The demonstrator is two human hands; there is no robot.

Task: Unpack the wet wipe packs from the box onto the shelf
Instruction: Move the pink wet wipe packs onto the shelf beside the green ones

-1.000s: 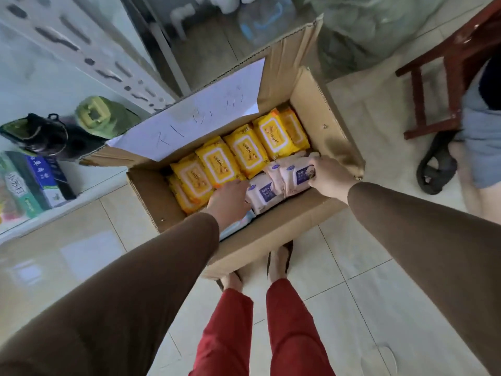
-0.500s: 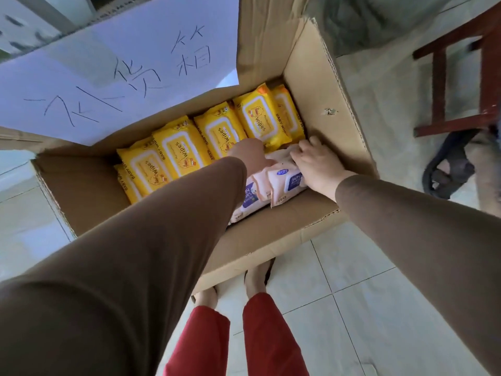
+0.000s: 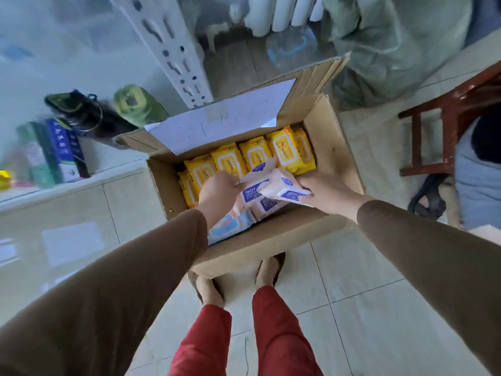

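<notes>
I was mid-lift; my left hand (image 3: 220, 189) and right hand (image 3: 324, 191) gripped pink wipe packs (image 3: 273, 187) over the box (image 3: 332, 147), apparently one each; next, carry them to the shelf (image 3: 32, 194) at nine o'clock.

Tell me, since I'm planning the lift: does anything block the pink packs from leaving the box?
Nothing visible does. Both hands, left hand and right hand, already hold the pink packs, and the box is open above them.
</notes>
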